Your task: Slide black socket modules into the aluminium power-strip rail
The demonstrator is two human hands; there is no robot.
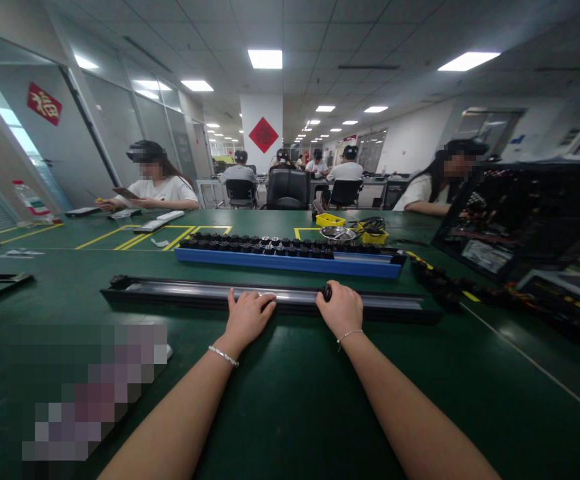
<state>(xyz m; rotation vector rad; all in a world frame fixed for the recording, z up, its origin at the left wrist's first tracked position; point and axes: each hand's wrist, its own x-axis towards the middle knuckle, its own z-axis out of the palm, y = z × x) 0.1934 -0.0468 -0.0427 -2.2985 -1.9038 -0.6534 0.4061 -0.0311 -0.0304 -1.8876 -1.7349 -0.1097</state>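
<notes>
A long black channel with a shiny metallic inside lies crosswise on the green table. My left hand rests on its near edge left of centre, fingers apart, holding nothing. Further right along the channel, my right hand is closed on a small black part at the channel's inner side. Behind the channel stands a blue tray with rows of black parts on it; the tray's right end shows bare metal.
Yellow bins, a round metal dish and cables stand behind the blue tray. An open black case and more black parts are at the right. A blurred object lies front left. People sit beyond.
</notes>
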